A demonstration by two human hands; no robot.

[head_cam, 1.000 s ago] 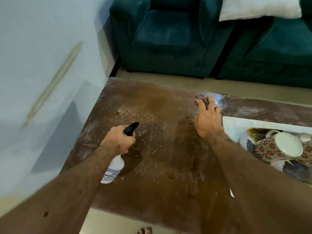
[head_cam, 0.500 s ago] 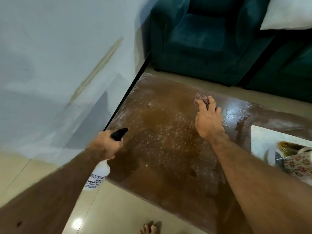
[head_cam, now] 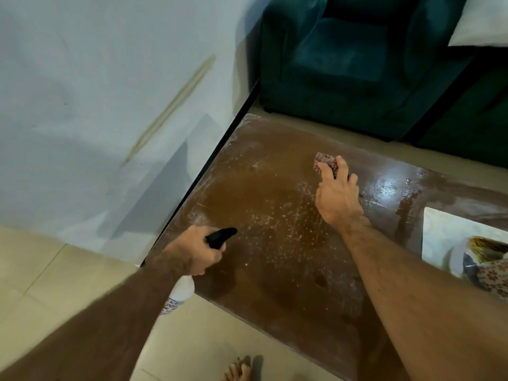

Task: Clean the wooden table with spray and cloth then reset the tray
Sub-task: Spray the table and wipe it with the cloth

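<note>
My left hand (head_cam: pixel 196 250) grips a white spray bottle (head_cam: pixel 180 294) with a black nozzle, held over the near left edge of the brown wooden table (head_cam: pixel 275 270). Spray droplets speckle the table's middle. My right hand (head_cam: pixel 336 198) presses a small red-patterned cloth (head_cam: pixel 324 162) flat onto the far part of the table, fingers spread over it. A white tray (head_cam: pixel 437 232) sits at the right edge of view, holding a floral mug (head_cam: pixel 493 279) and other crockery, partly cut off.
A pale wall (head_cam: pixel 96 119) runs along the table's left side. A dark teal sofa (head_cam: pixel 357 64) with a white cushion (head_cam: pixel 481 26) stands behind the table. Beige floor tiles and bare toes (head_cam: pixel 237 371) show below the near edge. A wet shiny patch (head_cam: pixel 390 188) lies right of the cloth.
The view has swung left, so the tray has slid toward the right edge. The spray bottle hand has drawn back to the table's near left edge. My right hand stays on the cloth.
</note>
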